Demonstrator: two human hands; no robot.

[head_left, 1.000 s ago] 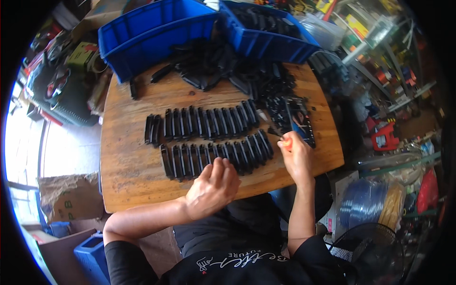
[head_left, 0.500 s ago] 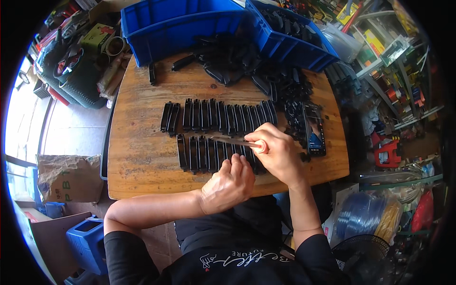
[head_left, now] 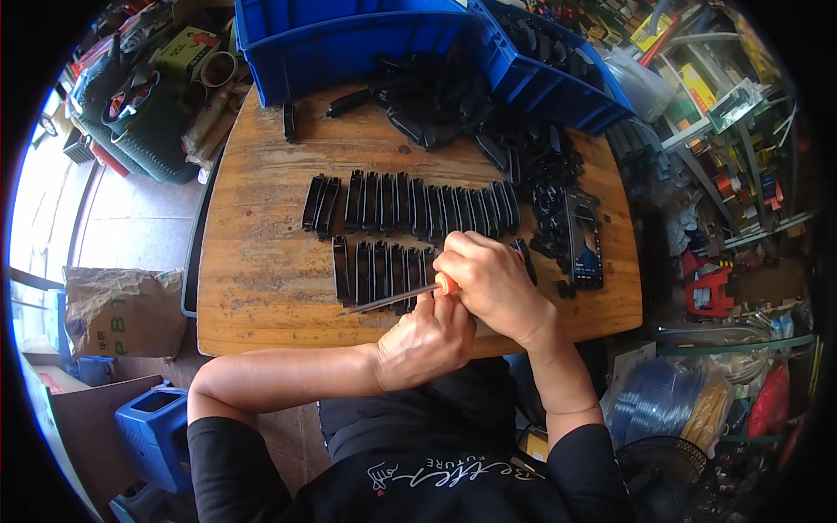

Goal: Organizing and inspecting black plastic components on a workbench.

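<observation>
My right hand [head_left: 493, 283] is closed round the handle of a screwdriver [head_left: 390, 300]. Its orange end shows beside my thumb, and the long metal shaft points left across the lower row of black plastic pieces [head_left: 375, 272]. Just below, my left hand [head_left: 427, 336] is closed with its fingers against the right hand; whatever it grips is hidden. Beyond both hands runs an upper row of narrow black plastic pieces [head_left: 423, 207], standing side by side. A separate pair of black pieces [head_left: 322, 207] sits at that row's left end.
Two blue bins [head_left: 349, 57] stand at the far edge of the wooden table [head_left: 261, 288], the right bin [head_left: 558, 83] holding black parts. A pile of black parts [head_left: 436, 109] lies before them. A phone [head_left: 586, 248] rests on the right, beside small black bits [head_left: 549, 222].
My right hand has turned the screwdriver, so its shaft now slopes down to the left, and has come close against my left hand. The view has shifted slightly.
</observation>
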